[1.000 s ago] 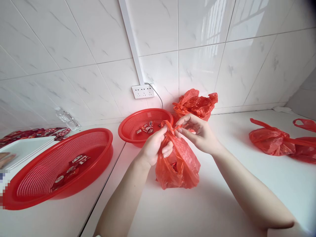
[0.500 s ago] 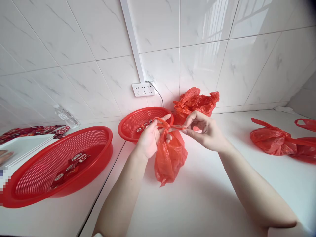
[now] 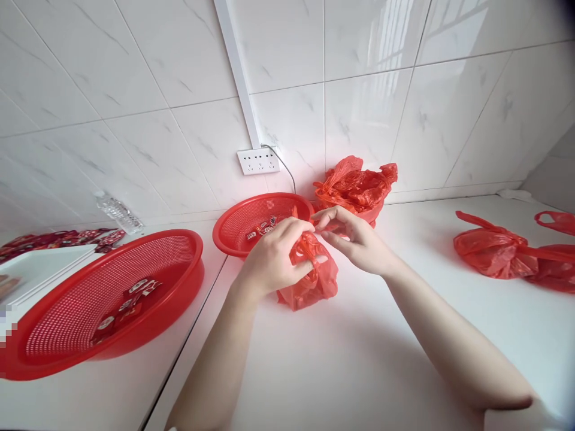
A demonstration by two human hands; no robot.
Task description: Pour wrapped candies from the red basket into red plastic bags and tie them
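Note:
A red plastic bag [image 3: 314, 287] with something bulky inside hangs or rests just above the white table, its neck gathered. My left hand [image 3: 276, 254] is curled over the gathered neck, thumb across the front, closed on the bag. From the right, my right hand [image 3: 354, 239] brings its bent fingers and thumb together beside my left fingertips, at the top of the bag. What its fingertips pinch is mostly hidden, but it appears to be the bag's handle.
Behind my hands stand a red basket [image 3: 229, 218] with small packets and a heap of red bags [image 3: 359, 185]. A larger red basket [image 3: 179, 287] is at left, near a bottle [image 3: 119, 212] and white tray [image 3: 54, 263]. Tied red bags [image 3: 492, 251] lie right. Another person's hand [image 3: 9, 284] shows at left.
My left hand has turned over, back now upward, with its fingers around the bag's neck. My right hand has moved left toward it; the stretched handle strip between them no longer shows.

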